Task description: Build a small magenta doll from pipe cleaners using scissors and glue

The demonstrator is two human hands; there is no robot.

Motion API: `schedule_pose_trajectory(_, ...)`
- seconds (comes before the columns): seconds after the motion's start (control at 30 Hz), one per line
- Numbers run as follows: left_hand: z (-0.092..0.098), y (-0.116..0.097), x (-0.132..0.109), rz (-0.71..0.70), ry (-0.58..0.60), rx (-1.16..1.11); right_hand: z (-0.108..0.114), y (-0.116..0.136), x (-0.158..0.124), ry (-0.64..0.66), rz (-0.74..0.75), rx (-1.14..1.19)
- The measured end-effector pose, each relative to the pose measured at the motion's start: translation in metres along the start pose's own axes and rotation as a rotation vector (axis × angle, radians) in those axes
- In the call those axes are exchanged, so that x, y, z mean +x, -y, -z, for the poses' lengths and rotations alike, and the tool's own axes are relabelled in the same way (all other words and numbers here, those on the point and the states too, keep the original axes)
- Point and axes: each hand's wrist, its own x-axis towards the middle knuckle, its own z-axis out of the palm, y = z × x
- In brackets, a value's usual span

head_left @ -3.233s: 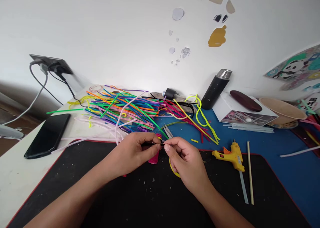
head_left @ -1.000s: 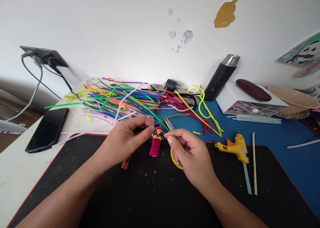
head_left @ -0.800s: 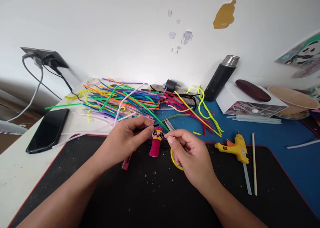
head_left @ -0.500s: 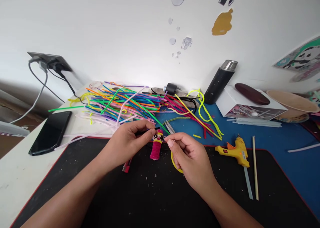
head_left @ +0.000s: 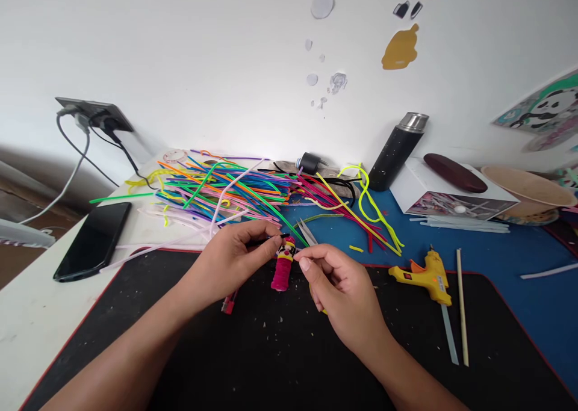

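Left hand (head_left: pixel 244 251) pinched a thin black strip (head_left: pixel 285 236) between thumb and forefinger, its tip poking out toward the right. Right hand (head_left: pixel 336 284) had thumb and index tip pressed together just beside it; could not tell whether anything lay between them. A magenta figure (head_left: pixel 282 275), banded yellow, white and black near the top, sat on the black mat (head_left: pixel 271 369) by its far edge, behind and between the hands. Scissors (head_left: pixel 307 231) pointed away past the mat's far edge, yellow handle mostly covered by the right hand. A red piece (head_left: pixel 229 304) showed partly under the left wrist. Yellow glue gun (head_left: pixel 432 277) lay across the mat's far edge near its far right corner; a pale label on its body was too small to read. Wooden stick (head_left: pixel 463 309) alongside. Heaped colored pipe cleaners (head_left: pixel 235 187) filled the middle of the surface (head_left: pixel 45 315) toward its back edge; phone (head_left: pixel 93 242), screen dark, near the left edge. Black flask (head_left: pixel 397 152) stood at the back edge beside a white box (head_left: pixel 409 182).
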Motion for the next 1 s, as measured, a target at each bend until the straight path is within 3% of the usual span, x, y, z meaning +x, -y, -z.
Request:
schedule_pose_trajectory(0.43,0.004,0.008,0.009,0.035,-0.104,0.035,0.000,-0.001,-0.002,-0.035,0.107,-0.097)
schedule_pose_trajectory(0.63,0.008,0.024,0.016,0.006,-0.145,0.028,0.003,-0.002,0.001,-0.132,0.204,-0.184)
schedule_pose_trajectory(0.83,0.010,0.035,0.020,0.019,-0.143,0.020,0.018,-0.001,0.019,-0.304,0.108,-0.001)
schedule_pose_trajectory(1.0,0.009,0.032,0.020,0.006,-0.147,-0.003,0.039,0.003,0.010,-0.252,0.077,-0.332)
